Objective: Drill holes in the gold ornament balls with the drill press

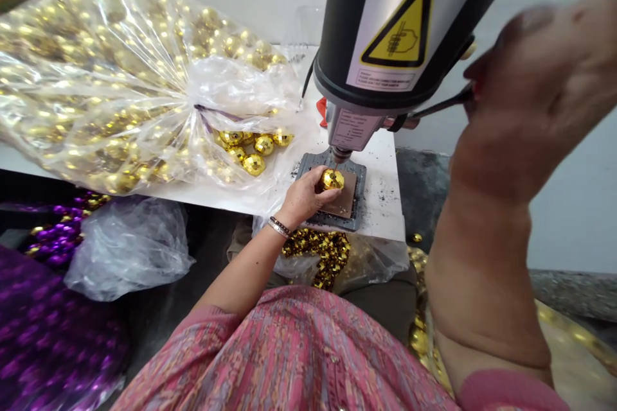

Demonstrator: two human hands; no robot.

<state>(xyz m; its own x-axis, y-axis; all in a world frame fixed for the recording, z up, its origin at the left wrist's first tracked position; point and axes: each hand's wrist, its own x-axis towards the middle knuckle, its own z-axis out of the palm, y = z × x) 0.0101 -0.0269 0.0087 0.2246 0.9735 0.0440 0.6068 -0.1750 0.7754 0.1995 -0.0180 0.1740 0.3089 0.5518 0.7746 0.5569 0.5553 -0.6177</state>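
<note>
My left hand (308, 196) grips a shiny gold faceted ball (332, 180) between thumb and fingers. The ball rests on a brown board (341, 202) over the grey base plate (357, 205) of a drill press (359, 125). The thin bit comes down to the top of the ball; I cannot tell how deep it reaches. At the upper right, my right hand (535, 70) is closed around the end of the press's lever (443, 103). Part of that hand is smeared by motion.
A big clear bag of gold balls (96, 90) covers the table's left side, with several loose balls (254, 164) at its mouth. Dark shavings dot the white table (385, 205). Below are a bag of gold balls (328, 250), crumpled plastic (130, 244) and purple balls (53, 327).
</note>
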